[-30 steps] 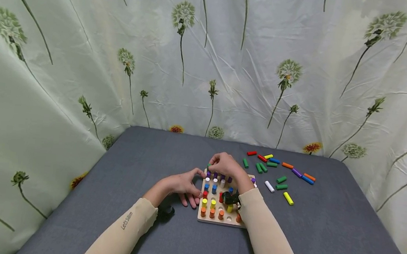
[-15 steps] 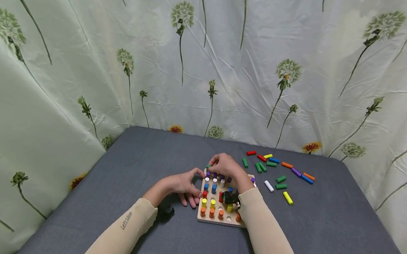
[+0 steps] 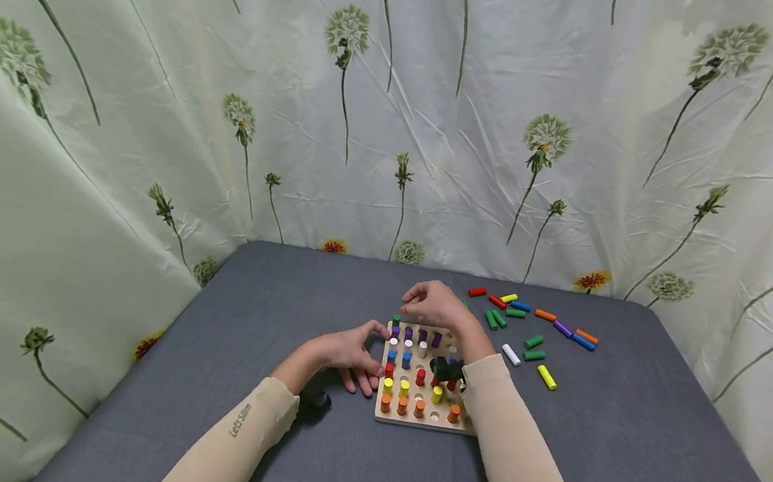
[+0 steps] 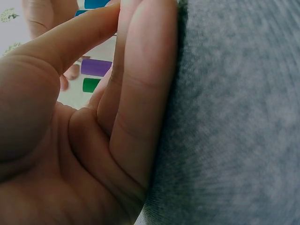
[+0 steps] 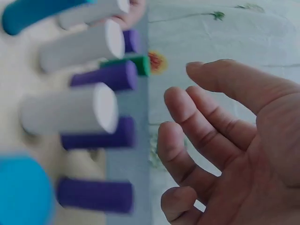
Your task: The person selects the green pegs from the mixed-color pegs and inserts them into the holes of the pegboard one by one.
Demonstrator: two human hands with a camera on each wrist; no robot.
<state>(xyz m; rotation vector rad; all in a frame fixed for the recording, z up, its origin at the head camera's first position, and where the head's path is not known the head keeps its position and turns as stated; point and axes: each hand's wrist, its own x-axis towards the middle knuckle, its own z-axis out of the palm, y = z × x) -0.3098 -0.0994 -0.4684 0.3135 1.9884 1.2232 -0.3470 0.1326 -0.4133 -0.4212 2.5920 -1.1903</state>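
A wooden pegboard (image 3: 424,424) lies on the table, with rows of coloured pegs standing in its holes. At its far left corner stands a green peg (image 3: 395,320), beyond a row of purple pegs (image 5: 96,194). My left hand (image 3: 347,351) rests at the board's left edge, index finger and thumb spread apart and touching it. Above the far edge is my right hand (image 3: 433,302), its fingers loosely bent and apart from the pegs. Nothing lies between the right fingers in the right wrist view. My right forearm hides part of the board's right side.
Loose pegs lie scattered right of the board, among them a white peg (image 3: 511,355), a yellow peg (image 3: 546,377) and several green pegs (image 3: 534,355). Red, blue, orange and purple ones lie farther back. A flowered curtain (image 3: 399,117) hangs behind the table.
My right hand has let go of the green peg, which stands at the far left corner, and has moved up and slightly right. The left hand stays in place.
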